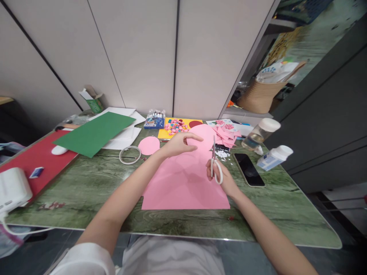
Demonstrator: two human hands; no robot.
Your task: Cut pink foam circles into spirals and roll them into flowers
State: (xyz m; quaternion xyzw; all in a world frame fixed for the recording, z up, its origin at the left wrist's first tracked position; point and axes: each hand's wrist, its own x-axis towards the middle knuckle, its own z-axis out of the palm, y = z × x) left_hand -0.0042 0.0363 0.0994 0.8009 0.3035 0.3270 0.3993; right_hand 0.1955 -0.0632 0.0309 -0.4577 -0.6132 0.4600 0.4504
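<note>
My right hand (222, 177) grips white-handled scissors (215, 160), blades pointing up and away over the pink paper sheet (186, 187) lying on the green table (86, 187). My left hand (179, 143) pinches the edge of a large pink paper circle (205, 135) at the sheet's far end, fingers curled round it. A smaller pink circle (148, 145) lies to the left of that hand. Small white paper scraps (222, 154) sit just right of the scissor blades.
A black phone (249, 169), a white bottle (273, 157) and a clear jar (259, 133) stand to the right. Pink cut pieces (226, 135), a yellow sheet with pompoms (174, 126), a marker box (155, 119), green paper (96, 133), a red mat (43, 160) and a wire ring (130, 154) lie beyond.
</note>
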